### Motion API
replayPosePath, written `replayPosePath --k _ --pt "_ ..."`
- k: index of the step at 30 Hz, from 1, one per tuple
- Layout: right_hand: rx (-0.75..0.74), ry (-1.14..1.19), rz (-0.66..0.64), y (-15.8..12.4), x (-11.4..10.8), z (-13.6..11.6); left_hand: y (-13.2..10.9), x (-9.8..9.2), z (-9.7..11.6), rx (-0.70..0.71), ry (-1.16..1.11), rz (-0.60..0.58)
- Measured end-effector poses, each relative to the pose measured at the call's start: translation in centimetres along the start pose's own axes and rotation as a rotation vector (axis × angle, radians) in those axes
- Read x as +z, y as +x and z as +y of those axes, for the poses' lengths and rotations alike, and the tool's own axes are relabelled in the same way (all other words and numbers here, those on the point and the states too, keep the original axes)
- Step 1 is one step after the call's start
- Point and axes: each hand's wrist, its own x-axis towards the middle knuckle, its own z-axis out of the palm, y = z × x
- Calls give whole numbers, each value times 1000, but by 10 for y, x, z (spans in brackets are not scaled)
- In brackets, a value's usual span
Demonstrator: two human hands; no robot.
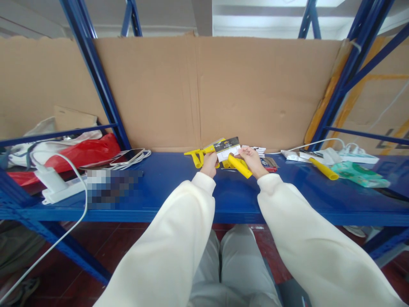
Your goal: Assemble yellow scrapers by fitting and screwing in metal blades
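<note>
My left hand is closed on the left edge of a small printed card with a dark top strip. My right hand grips a yellow tube-shaped handle that slants down to the right, and its fingers also touch the card's right side. Both hands hover just above the blue metal shelf. Behind them lie more yellow plastic pieces and a small stack of cards.
Another yellow handle lies to the right by white packets, a green packet and a white power strip. At left are a phone, a red bag and a white charger with cable. Cardboard backs the shelf.
</note>
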Motion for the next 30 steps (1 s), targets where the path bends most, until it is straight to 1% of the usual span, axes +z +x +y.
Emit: replayPosePath --k 3,9,14,20,24,30 --pt "30 20 13 1 -1 0 -2 -3 -1 -41 25 -26" --pt "95 69 10 -2 0 -1 -5 -5 -2 0 3 -20" --pt "104 107 10 -7 1 -3 -5 -7 -1 -5 -32 -51" --pt "141 106 7 -9 -1 -5 -2 -9 1 -40 -22 -20" --pt "125 82 -26 -11 -2 -5 -4 -10 0 -1 -9 2" --pt "143 81 -51 -11 -3 -8 -12 -10 3 56 90 -67"
